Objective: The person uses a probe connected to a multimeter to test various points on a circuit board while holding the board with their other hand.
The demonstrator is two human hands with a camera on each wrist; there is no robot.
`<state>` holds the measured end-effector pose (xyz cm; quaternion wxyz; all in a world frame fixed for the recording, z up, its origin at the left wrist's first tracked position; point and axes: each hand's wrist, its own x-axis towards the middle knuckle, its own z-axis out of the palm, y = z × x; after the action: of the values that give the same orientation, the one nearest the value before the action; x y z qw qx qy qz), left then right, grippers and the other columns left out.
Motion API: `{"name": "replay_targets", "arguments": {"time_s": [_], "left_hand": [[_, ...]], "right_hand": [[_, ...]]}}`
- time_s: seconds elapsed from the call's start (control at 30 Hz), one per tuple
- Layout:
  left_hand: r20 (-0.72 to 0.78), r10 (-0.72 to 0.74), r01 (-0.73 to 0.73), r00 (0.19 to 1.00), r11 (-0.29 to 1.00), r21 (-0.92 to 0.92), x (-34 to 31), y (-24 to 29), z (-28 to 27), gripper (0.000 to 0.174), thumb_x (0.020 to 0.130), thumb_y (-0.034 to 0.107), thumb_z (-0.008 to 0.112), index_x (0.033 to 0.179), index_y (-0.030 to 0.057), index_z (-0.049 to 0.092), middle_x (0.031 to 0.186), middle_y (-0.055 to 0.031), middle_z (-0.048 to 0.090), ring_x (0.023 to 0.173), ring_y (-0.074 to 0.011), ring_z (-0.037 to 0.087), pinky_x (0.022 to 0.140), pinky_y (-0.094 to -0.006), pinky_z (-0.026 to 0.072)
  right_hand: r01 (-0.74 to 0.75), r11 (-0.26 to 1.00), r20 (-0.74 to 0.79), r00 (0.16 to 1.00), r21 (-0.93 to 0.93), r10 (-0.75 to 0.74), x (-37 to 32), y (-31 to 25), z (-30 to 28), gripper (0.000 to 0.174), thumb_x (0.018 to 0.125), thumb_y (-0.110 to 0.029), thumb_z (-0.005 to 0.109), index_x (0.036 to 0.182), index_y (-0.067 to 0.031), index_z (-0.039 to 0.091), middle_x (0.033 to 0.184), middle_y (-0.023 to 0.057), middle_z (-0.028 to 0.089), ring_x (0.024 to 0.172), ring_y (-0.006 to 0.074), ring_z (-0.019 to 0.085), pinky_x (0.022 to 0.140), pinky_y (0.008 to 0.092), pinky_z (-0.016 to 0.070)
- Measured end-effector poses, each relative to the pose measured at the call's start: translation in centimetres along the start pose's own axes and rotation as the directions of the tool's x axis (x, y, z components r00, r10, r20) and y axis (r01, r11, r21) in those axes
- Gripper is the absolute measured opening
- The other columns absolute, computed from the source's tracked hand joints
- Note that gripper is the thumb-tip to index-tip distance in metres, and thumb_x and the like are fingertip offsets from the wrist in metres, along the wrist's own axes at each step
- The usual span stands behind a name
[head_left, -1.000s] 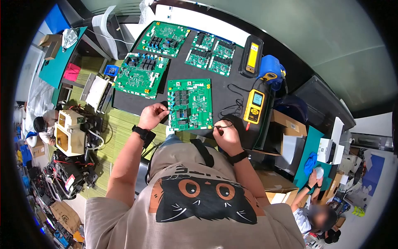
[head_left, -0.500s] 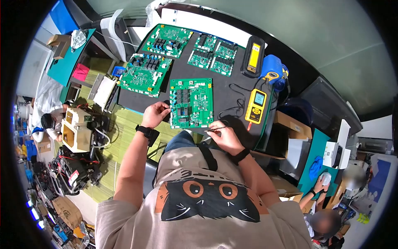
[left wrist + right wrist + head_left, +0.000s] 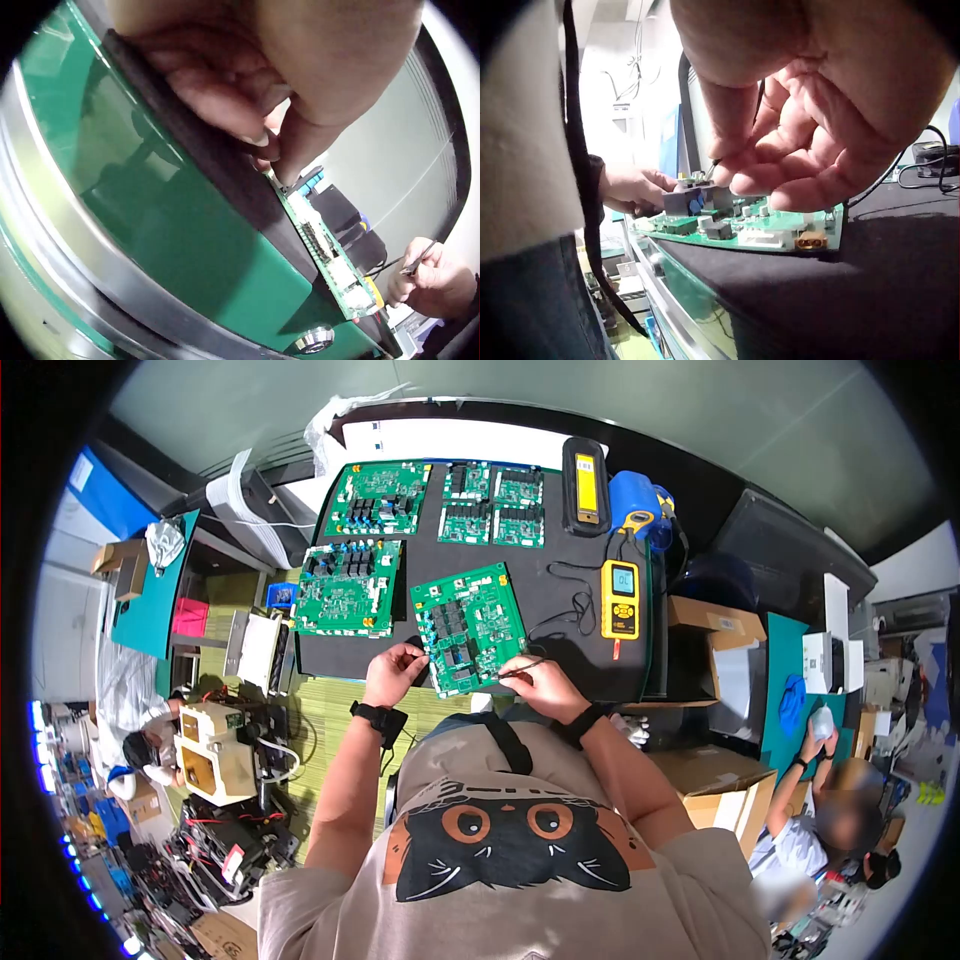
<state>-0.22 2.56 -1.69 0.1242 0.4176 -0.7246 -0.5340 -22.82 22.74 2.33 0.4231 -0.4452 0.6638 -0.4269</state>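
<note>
In the head view a green circuit board (image 3: 500, 622) with rows of black relays lies at the mat's front edge. My left hand (image 3: 397, 672) pinches its left edge between thumb and fingers; the left wrist view shows the fingertips right at the board's end. My right hand (image 3: 545, 688) holds a thin dark probe (image 3: 522, 667) at the board's front right edge. In the right wrist view its tip (image 3: 715, 162) sits close above the black relays (image 3: 684, 201). A yellow meter (image 3: 620, 600) lies to the right, with a black cable (image 3: 575, 612) looping toward the right hand.
Two larger green boards, one at back left (image 3: 375, 500) and one nearer (image 3: 345, 588), lie on the mat (image 3: 425, 545). Several small boards (image 3: 466, 523) are behind. A black-and-yellow case (image 3: 586, 485) and a blue tool (image 3: 635, 502) stand back right. Another person (image 3: 815, 840) is at far right.
The head view has turned, so the whole table appears rotated. My right hand has moved left, bringing the probe over the board's front edge. The left hand still pinches the board's left edge.
</note>
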Motion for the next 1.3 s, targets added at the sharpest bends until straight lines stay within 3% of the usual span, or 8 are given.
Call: {"name": "replay_targets", "arguments": {"time_s": [0.07, 0.1, 0.17, 0.3, 0.33, 0.57, 1.07, 1.3], "left_hand": [[-0.001, 0.031, -0.031, 1.0, 0.999, 0.014, -0.1, -0.2, -0.1, 0.011, 0.087, 0.009, 0.074, 0.094, 0.0028, 0.069, 0.075, 0.0025, 0.065, 0.068, -0.0035, 0.055, 0.062, -0.0212, 0.0463], [0.012, 0.032, -0.032, 0.999, 0.999, 0.016, -0.1, -0.2, -0.1, 0.011, 0.087, 0.009, 0.074, 0.094, 0.0028, 0.069, 0.075, 0.0025, 0.065, 0.068, -0.0035, 0.055, 0.062, -0.0212, 0.0463], [-0.007, 0.087, -0.086, 0.996, 0.993, 0.083, -0.5, 0.1, -0.2, 0.012, 0.086, 0.012, 0.075, 0.093, 0.0031, 0.07, 0.072, 0.0015, 0.065, 0.064, -0.004, 0.056, 0.061, -0.0217, 0.0475], [-0.009, 0.105, -0.104, 0.994, 0.992, 0.068, -0.5, 0.2, -0.2, 0.012, 0.087, 0.011, 0.075, 0.093, 0.003, 0.07, 0.07, 0.0012, 0.063, 0.063, -0.0045, 0.055, 0.061, -0.0223, 0.0471], [-0.01, 0.112, -0.112, 0.994, 0.992, 0.056, -0.5, 0.0, -0.2, 0.012, 0.087, 0.011, 0.075, 0.093, 0.003, 0.07, 0.069, 0.0012, 0.063, 0.063, -0.0047, 0.055, 0.06, -0.0224, 0.0468], [0.011, 0.11, -0.111, 0.994, 0.994, 0.025, -0.4, -0.2, -0.3, 0.008, 0.089, 0.009, 0.072, 0.09, 0.0018, 0.068, 0.07, 0.0032, 0.061, 0.064, -0.0034, 0.052, 0.06, -0.0221, 0.045], [-0.03, 0.133, -0.133, 0.991, 0.991, 0.005, 0.1, -1.5, 0.0, 0.011, 0.087, 0.014, 0.074, 0.09, 0.0035, 0.07, 0.067, -0.0001, 0.062, 0.06, -0.0062, 0.055, 0.058, -0.024, 0.0468], [-0.03, 0.133, -0.133, 0.991, 0.991, -0.019, 0.0, -1.3, 0.0, 0.011, 0.087, 0.013, 0.073, 0.09, 0.0037, 0.07, 0.066, 0.0007, 0.061, 0.059, -0.0056, 0.053, 0.057, -0.0235, 0.0457]], "right_hand": [[0.163, 0.981, -0.051, 0.984, -0.109, -0.169, 0.0, 0.6, 0.9, 0.012, 0.087, -0.012, 0.067, 0.097, -0.0046, 0.066, 0.091, 0.0104, 0.067, 0.086, 0.0257, 0.065, 0.079, 0.0359, 0.0508], [0.154, 0.982, -0.061, 0.985, -0.108, -0.161, 0.1, 0.9, 1.1, 0.012, 0.087, -0.012, 0.067, 0.097, -0.0046, 0.066, 0.091, 0.0104, 0.067, 0.086, 0.0257, 0.065, 0.079, 0.0359, 0.0508], [0.389, 0.856, -0.014, 0.908, -0.341, -0.419, 0.2, 1.5, 1.5, 0.012, 0.083, -0.013, 0.07, 0.093, -0.0083, 0.067, 0.09, 0.006, 0.067, 0.091, 0.0245, 0.063, 0.086, 0.0372, 0.0481], [0.464, 0.774, 0.094, 0.876, -0.431, -0.472, -0.9, 2.2, 2.6, 0.013, 0.079, -0.013, 0.072, 0.091, -0.0128, 0.066, 0.105, -0.0017, 0.068, 0.106, 0.0227, 0.058, 0.094, 0.0389, 0.0463], [0.488, 0.724, 0.144, 0.863, -0.488, -0.484, -1.2, 2.4, 2.7, 0.011, 0.08, -0.012, 0.069, 0.09, -0.0119, 0.064, 0.118, -0.0023, 0.065, 0.112, 0.0237, 0.055, 0.096, 0.042, 0.046], [0.466, 0.608, 0.195, 0.867, -0.642, -0.458, -2.2, 2.9, 3.7, 0.01, 0.082, -0.011, 0.06, 0.092, -0.0101, 0.062, 0.134, 0.0011, 0.056, 0.114, 0.027, 0.054, 0.095, 0.044, 0.0465], [0.47, 0.55, 0.196, 0.853, -0.69, -0.483, -1.8, 2.6, 3.7, 0.017, 0.081, -0.011, 0.06, 0.098, -0.0082, 0.062, 0.129, 0.0012, 0.058, 0.113, 0.0273, 0.055, 0.091, 0.0433, 0.0483], [0.473, 0.543, 0.158, 0.835, -0.694, -0.527, -1.6, 2.4, 3.6, 0.018, 0.077, -0.011, 0.065, 0.095, -0.01, 0.063, 0.118, -0.0018, 0.061, 0.11, 0.0249, 0.056, 0.09, 0.0416, 0.0487]]}}
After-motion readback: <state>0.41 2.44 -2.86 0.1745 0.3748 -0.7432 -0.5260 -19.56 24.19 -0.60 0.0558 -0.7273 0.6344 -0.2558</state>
